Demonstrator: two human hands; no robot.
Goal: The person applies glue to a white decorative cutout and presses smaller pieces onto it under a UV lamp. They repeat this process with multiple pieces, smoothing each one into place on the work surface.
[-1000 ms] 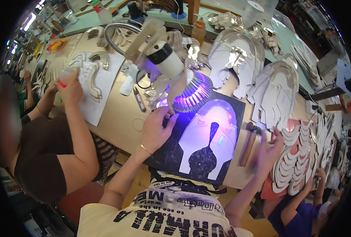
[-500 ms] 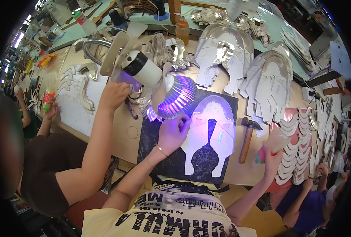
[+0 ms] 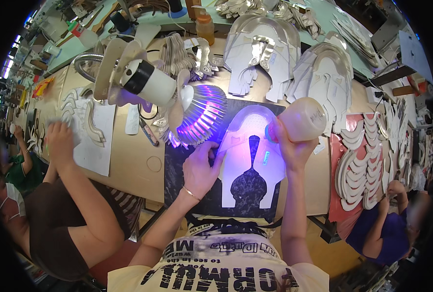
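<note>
Right hand: wrapped around a squeeze bottle; the hand (image 3: 294,151) is closed on the bottle (image 3: 301,119) near its capped end.
Bottle tilt: body up to the right, cap down to the left over the piece's right edge, probably so the tip can meet the surface; whether it touches, I cannot tell.
Left hand: fingers bent and drawn toward the thumb at the piece's left edge; this hand (image 3: 200,170) seems to steady it, though pinching or merely resting I cannot tell.
White piece: flat between the hands, the left one at its left edge, the right one at its right; the piece (image 3: 238,160) has its rounded end far and two legs near, likely turned so for both hands to reach.
Dark slab: under the piece; the slab (image 3: 172,170) apparently gives a firm, flat base on the bench (image 3: 143,180).
Lamp: left of the piece and beyond the left hand; the lamp (image 3: 202,117) leans in, its violet light falling on the piece.
Stacked pieces: similar shapes at the far side, one stack (image 3: 241,63) behind the slab, another (image 3: 319,92) farther right, seemingly kept within reach.
Red sheet: right of the slab, the sheet (image 3: 340,121) carries overlapping crescent pieces (image 3: 351,170), perhaps fanned for easy picking.
</note>
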